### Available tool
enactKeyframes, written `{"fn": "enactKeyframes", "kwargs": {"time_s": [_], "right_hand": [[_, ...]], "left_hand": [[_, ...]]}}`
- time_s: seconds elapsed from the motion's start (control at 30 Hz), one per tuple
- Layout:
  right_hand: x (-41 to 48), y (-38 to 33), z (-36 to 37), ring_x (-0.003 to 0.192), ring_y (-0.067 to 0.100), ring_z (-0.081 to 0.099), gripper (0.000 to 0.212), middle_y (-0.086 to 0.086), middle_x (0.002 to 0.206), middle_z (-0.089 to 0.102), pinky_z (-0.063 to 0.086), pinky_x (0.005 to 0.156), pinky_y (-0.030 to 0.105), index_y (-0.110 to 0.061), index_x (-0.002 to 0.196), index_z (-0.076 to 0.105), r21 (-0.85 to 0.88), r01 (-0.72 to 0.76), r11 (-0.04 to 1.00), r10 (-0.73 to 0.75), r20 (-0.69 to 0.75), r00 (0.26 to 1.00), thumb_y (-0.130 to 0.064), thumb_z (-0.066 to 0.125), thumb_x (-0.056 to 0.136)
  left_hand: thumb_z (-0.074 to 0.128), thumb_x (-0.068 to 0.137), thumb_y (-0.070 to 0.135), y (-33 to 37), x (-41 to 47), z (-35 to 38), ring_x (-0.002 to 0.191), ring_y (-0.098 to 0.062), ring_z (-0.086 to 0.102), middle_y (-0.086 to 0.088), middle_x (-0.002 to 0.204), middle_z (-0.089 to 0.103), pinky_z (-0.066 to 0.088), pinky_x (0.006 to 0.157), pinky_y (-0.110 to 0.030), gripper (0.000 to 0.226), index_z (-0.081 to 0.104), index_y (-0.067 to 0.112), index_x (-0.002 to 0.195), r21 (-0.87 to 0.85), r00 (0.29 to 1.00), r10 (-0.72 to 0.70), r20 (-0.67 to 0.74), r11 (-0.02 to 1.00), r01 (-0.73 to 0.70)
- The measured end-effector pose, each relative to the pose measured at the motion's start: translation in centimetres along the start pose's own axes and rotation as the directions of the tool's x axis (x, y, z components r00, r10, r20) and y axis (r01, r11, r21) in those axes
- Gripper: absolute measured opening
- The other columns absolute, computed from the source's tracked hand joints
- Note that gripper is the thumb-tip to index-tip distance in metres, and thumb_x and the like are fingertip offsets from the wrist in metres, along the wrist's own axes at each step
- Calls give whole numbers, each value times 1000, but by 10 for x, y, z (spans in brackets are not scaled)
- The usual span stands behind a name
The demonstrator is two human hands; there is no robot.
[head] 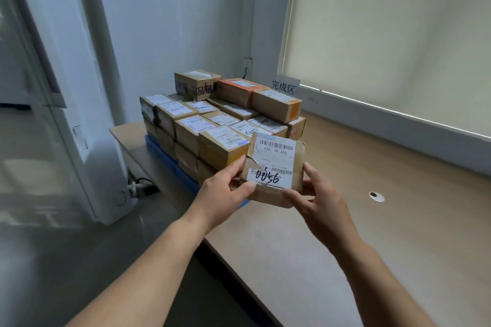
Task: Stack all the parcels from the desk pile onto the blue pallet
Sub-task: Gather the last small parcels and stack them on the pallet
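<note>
The left hand (225, 194) and right hand (322, 203) pinch the 0056 parcel (276, 164) between curled fingers (236, 167); stacked parcels (212, 125) on the blue pallet (170, 164) sit just beyond the fingertips.

I hold one small brown parcel (273, 170) between my left hand (223, 191) and right hand (318, 202), tilted, with its torn white label marked "0056" facing me. It is just in front of the stacked parcels (212, 127). These are brown labelled boxes laid in layers on the blue pallet (172, 164), with three more on top at the rear.
</note>
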State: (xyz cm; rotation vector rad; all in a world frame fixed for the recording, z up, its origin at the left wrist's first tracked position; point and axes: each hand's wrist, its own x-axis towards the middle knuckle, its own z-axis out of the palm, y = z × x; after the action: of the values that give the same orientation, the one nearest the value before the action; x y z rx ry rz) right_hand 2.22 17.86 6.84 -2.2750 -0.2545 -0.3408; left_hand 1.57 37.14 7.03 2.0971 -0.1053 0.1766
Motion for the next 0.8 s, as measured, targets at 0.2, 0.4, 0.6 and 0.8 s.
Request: {"fn": "enactKeyframes", "kwargs": {"time_s": [0.2, 0.4, 0.6, 0.8], "right_hand": [[30, -52, 59, 102, 11, 59, 64, -3, 120, 62, 51, 88, 34, -24, 142, 38, 43, 55, 998, -56, 11, 998, -36, 65, 85], [76, -84, 95, 101, 11, 61, 57, -5, 118, 64, 53, 86, 39, -30, 138, 43, 55, 97, 994, -98, 29, 995, -37, 64, 85], [143, -94, 120, 98, 12, 61, 56, -5, 115, 64, 52, 83, 38, -28, 138, 42, 18, 117, 993, -118, 32, 993, -39, 62, 87], [222, -94, 138, 93, 14, 62, 48, -3, 108, 66, 51, 81, 36, -25, 132, 49, 45, 84, 995, -85, 19, 996, -36, 62, 88]], "left_hand": [[54, 93, 34, -36, 18, -73, 125, -7, 44, 15, 135, 51, 31, 99, -19, 55, 32, 37, 144, 47, 998, 14, -59, 999, -11], [53, 93, 37, -64, 54, -116, 128, -9, 41, 16, 136, 49, 31, 103, -25, 55, 32, 39, 143, 49, 993, 15, -113, 999, -10], [52, 94, 36, -74, 119, -143, 134, -15, 34, 9, 145, 41, 29, 108, -30, 57, 29, 32, 146, 123, 991, 31, -128, 992, -15], [54, 93, 37, -85, 209, -168, 125, -13, 47, 8, 135, 54, 38, 102, -30, 51, 38, 37, 141, 118, 996, 24, -85, 993, -13]]}}
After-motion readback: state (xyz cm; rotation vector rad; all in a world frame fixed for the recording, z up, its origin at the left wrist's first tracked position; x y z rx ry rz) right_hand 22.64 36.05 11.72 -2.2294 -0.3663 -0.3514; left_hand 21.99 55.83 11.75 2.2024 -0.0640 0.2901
